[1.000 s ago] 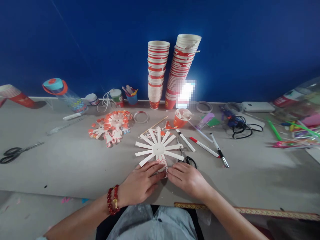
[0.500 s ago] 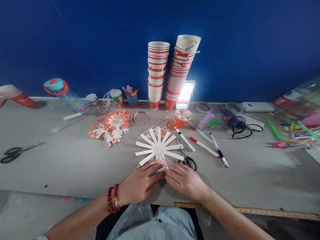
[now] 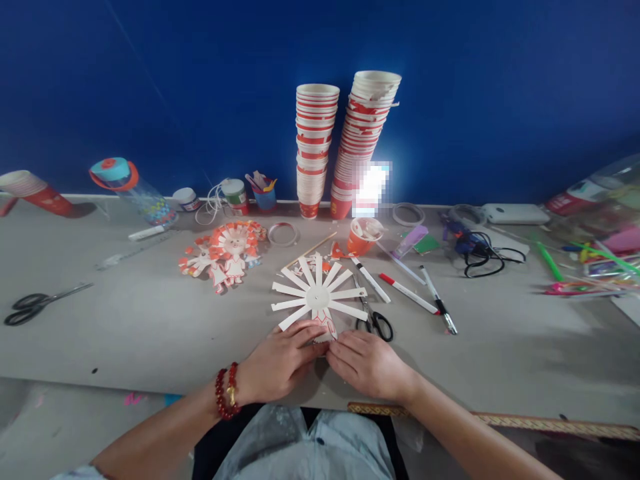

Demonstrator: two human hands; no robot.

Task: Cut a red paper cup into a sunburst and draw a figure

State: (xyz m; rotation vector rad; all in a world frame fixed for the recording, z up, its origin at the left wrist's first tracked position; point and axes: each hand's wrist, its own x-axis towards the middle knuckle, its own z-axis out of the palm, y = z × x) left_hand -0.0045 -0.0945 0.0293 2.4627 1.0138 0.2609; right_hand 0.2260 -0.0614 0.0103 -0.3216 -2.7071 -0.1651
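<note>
Slid slightly leftward and nearer the body since the earlier frame: the fingertips of the right hand [image 3: 370, 367], along the lower edge of the white paper figure [image 3: 318, 299]. Hardly any shift in the paper figure itself. Behind everything, a wide blue wall [image 3: 200, 80]. In front of it, the long grey counter [image 3: 150, 340], spread with craft supplies. Near the wall, side by side, a nearly straight cup stack [image 3: 313, 150] and, to its right, a tilted cup stack [image 3: 359, 143], both red and white. At the far left, a shorter row of nested cups [image 3: 43, 195]. Next to that, a clear bottle [image 3: 145, 199] with a blue lid and orange-red strap. Left of centre, a pile of paper cutouts [image 3: 231, 248], overlapping, with orange-fringed heads. On the counter near its front edge, the paper figure: plain strips fanned around a round centre, above a body outlined in red. Across the lower left of that body, the left hand [image 3: 277, 363], grip closed on the paper between thumb and fingers. At the lower right, the right hand, grip pinching the same paper, with thumb hidden. Just beyond the right hand, black-handled scissors [image 3: 380, 325]. Well apart, far left, a second pair of scissors [image 3: 31, 308]. Beyond the strips, a red cup [image 3: 359, 244] holding scraps. To the right, a black-capped marker [image 3: 373, 281] and a red-capped marker [image 3: 410, 295]. Around the left wrist, a dark red bead bracelet [image 3: 221, 393].
</note>
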